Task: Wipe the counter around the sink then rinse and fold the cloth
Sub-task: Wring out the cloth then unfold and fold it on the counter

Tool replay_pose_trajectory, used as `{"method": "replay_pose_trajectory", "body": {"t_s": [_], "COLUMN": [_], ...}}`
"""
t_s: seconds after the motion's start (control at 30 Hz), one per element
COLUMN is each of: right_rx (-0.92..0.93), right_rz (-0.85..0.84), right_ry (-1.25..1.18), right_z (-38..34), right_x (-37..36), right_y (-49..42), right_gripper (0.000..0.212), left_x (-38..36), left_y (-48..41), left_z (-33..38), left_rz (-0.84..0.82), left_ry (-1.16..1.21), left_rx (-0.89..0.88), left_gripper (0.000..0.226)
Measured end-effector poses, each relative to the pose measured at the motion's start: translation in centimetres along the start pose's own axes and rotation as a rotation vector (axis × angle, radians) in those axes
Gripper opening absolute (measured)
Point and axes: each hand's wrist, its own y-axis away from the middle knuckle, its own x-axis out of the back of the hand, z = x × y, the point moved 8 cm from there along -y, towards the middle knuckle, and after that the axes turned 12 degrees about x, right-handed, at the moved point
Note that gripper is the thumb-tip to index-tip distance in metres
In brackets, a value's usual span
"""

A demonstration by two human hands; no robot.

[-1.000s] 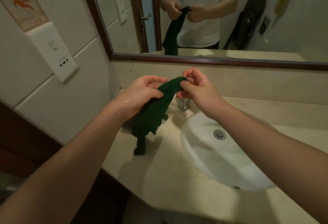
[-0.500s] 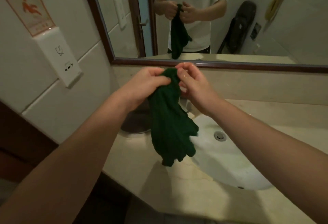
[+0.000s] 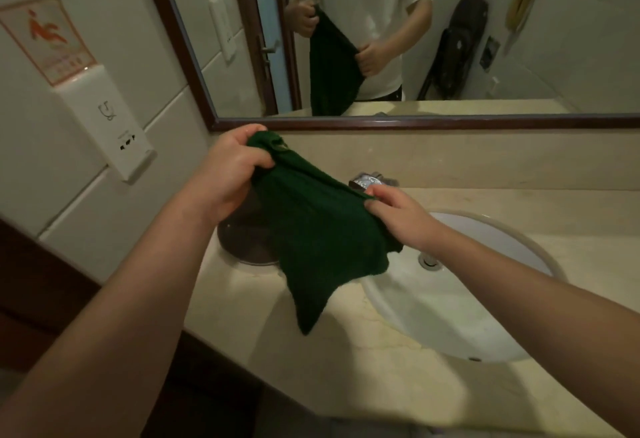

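Cloth, dark green, is now being stretched open in the air between the two hands, over the counter just left of the sink. Half a second ago it was hanging as a bunched rope from hands held close together; a second ago it was drooping lower, its tail near the counter top. Now the hands are moving apart, and the top edge is running taut on a slant, high at the left and lower at the right, while one loose corner is dangling toward the counter without touching it.

Left hand is clenching the upper corner in a fist, up near the mirror frame. Right hand is pinching the opposite corner between thumb and fingers, just in front of the tap. No water is showing at the tap, and the basin looks wet only in faint streaks.

Judging from this spread, the wiping and rinsing are probably finished and the folding is starting: the cloth is being opened flat so its edges can be matched. It is still wrinkled and uneven, so the next move likely calls for squaring the corners first. A dark round object is sitting on the counter behind the cloth, half hidden; what it is cannot be told.
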Motion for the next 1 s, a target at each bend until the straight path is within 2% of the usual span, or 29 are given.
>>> {"method": "replay_pose_trajectory", "body": {"t_s": [0.1,0.23,0.3,0.37,0.43,0.67,0.7,0.77,0.83,0.93,1.0], "right_rx": [0.061,0.092,0.088,0.072,0.049,0.024,0.033,0.068,0.108,0.186,0.225], "right_rz": [0.014,0.025,-0.036,-0.118,-0.135,0.003,0.014,0.049,0.107,0.149,0.102], "right_ry": [0.127,0.171,0.158,0.187,0.243,0.292,0.301,0.323,0.321,0.353,0.360], "right_z": [-0.7,-1.7,-1.9,-1.7,-1.2,-1.1,-1.4,-2.7,-4.5,-7.2,-8.3], "right_x": [1.3,2.9,2.9,2.6,2.8,4.5,4.7,5.3,6.3,7.8,7.9], "right_y": [-0.4,-1.5,-2.0,-2.3,-2.5,-3.9,-4.3,-5.0,-5.6,-5.5,-4.4], "right_gripper": [0.023,0.015,0.006,0.008,0.009,0.015,0.015,0.014,0.014,0.014,0.011], "left_x": [2.2,4.4,5.3,6.4,7.2,9.2,9.3,9.7,10.5,11.1,11.3], "left_y": [0.1,0.0,-0.2,-0.4,-0.6,-0.8,-0.7,-0.6,-0.5,0.4,2.1], "left_z": [-0.5,-1.3,-2.1,-3.0,-3.7,-6.5,-6.6,-6.1,-4.9,-3.1,-2.9], "left_rz": [0.050,0.087,0.098,0.110,0.083,-0.094,-0.120,-0.134,-0.066,0.079,0.151], "left_ry": [0.015,-0.046,-0.053,-0.035,-0.027,0.026,0.074,0.164,0.219,0.232,0.196], "left_rx": [0.006,-0.003,0.031,0.059,0.077,0.186,0.198,0.195,0.143,0.061,0.027], "left_gripper": [0.035,0.039,0.040,0.037,0.031,0.015,0.018,0.040,0.038,0.010,0.026]}}
